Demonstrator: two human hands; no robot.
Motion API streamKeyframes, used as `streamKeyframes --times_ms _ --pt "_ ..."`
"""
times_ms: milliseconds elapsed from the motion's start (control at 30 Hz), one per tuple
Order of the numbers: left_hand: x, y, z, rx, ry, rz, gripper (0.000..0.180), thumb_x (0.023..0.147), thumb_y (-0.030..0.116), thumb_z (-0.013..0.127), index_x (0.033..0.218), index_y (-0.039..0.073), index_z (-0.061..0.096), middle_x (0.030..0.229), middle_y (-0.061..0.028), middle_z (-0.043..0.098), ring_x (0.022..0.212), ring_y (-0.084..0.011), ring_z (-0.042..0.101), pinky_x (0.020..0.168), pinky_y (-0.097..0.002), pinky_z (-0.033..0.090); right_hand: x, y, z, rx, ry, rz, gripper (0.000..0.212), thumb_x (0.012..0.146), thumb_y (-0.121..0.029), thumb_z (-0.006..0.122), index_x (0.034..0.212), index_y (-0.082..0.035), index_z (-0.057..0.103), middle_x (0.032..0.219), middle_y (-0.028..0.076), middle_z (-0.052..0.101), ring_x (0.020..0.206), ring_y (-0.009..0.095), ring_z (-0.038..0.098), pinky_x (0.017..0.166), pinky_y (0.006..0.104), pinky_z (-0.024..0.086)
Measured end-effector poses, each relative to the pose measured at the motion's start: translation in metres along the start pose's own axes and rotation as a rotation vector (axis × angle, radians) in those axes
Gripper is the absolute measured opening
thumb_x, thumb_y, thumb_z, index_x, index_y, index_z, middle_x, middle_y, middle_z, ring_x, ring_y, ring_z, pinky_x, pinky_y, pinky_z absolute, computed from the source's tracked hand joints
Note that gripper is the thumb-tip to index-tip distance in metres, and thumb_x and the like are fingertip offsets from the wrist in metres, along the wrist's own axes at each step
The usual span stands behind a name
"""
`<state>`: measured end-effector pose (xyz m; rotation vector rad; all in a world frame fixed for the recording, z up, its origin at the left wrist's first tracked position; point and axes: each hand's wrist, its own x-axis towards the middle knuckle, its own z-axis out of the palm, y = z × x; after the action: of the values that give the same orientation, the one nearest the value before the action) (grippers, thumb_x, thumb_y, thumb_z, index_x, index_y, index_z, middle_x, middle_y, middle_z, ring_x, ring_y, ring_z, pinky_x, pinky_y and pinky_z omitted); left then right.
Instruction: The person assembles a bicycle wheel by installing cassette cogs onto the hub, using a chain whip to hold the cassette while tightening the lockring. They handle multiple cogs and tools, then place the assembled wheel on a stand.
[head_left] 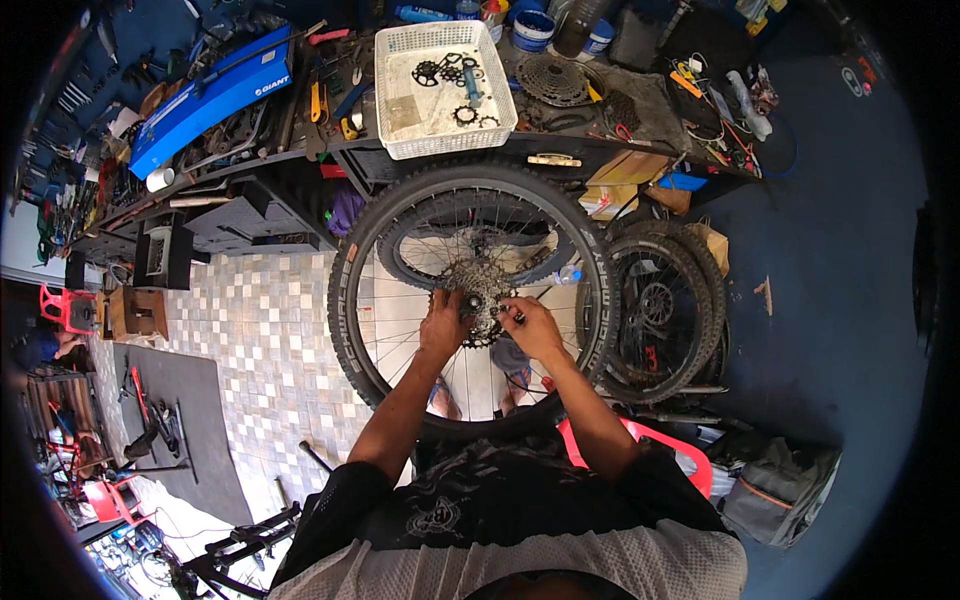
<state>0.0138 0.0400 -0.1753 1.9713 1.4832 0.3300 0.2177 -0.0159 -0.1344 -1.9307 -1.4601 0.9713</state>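
A bicycle wheel (341,280) with a knobbly black tyre lies in front of me, its spokes leading in to a sprocket cassette (484,275) at the hub. My left hand (443,325) rests at the left side of the cassette, its fingers bent onto the sprockets. On the opposite side, my right hand (534,328) has its thumb and fingers pinched together at the cassette's lower right edge. Whatever may be between those fingertips is too small to make out. Both hands partly cover the sprockets.
Beyond the wheel runs a cluttered workbench (640,145). On it stand a white plastic basket (450,143) with small drivetrain parts, a large sprocket cassette (553,80) and a blue box (215,100). More wheels (715,290) lean at the right, near a grey bag (780,490).
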Motion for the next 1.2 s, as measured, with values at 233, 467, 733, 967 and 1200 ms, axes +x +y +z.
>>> streamKeyframes --times_ms 233,467,733,967,1200 --pt "-0.002 0.007 0.001 -0.037 -0.018 -0.086 0.065 0.082 0.020 0.080 0.140 0.010 0.052 0.137 -0.0191 0.049 0.127 -0.0417 0.055 0.097 -0.0524 0.055 0.038 0.009 0.037 0.094 -0.147 0.251 0.041 0.092 -0.024 0.069 0.128 -0.005 0.071 0.102 0.011 0.074 0.097 0.023 0.069 0.091 0.0350 0.053" --pt "0.001 0.007 0.004 -0.009 -0.022 -0.054 0.061 0.082 0.017 0.078 0.135 0.008 0.051 0.133 -0.0197 0.049 0.125 -0.0422 0.056 0.095 -0.0526 0.056 0.038 -0.002 0.034 -0.132 -0.125 0.159 0.041 0.090 -0.029 0.067 0.122 -0.003 0.073 0.117 0.021 0.073 0.110 0.032 0.070 0.097 0.0386 0.053" --pt "0.003 0.002 0.003 0.000 -0.002 -0.009 0.062 0.079 0.016 0.079 0.134 0.009 0.052 0.128 -0.0177 0.051 0.116 -0.0423 0.061 0.090 -0.0528 0.056 0.045 0.008 0.039 0.050 -0.116 0.233 0.036 0.088 -0.024 0.073 0.115 0.000 0.074 0.109 0.015 0.076 0.099 0.027 0.073 0.091 0.0347 0.055" --pt "0.007 0.001 -0.003 0.017 -0.083 -0.013 0.062 0.078 0.019 0.081 0.130 0.003 0.050 0.129 -0.0205 0.051 0.120 -0.0435 0.059 0.092 -0.0535 0.057 0.058 0.035 0.057 0.311 -0.076 0.251 0.023 0.089 -0.017 0.074 0.105 -0.001 0.075 0.097 0.008 0.076 0.091 0.018 0.069 0.086 0.0316 0.053" --pt "0.006 -0.001 -0.003 -0.016 -0.104 0.017 0.061 0.076 0.013 0.080 0.128 0.009 0.048 0.124 -0.0184 0.050 0.114 -0.0441 0.061 0.087 -0.0544 0.057 0.059 0.030 0.057 0.257 -0.075 0.286 0.019 0.087 -0.017 0.076 0.097 -0.001 0.075 0.092 0.007 0.076 0.085 0.017 0.069 0.080 0.0316 0.054"
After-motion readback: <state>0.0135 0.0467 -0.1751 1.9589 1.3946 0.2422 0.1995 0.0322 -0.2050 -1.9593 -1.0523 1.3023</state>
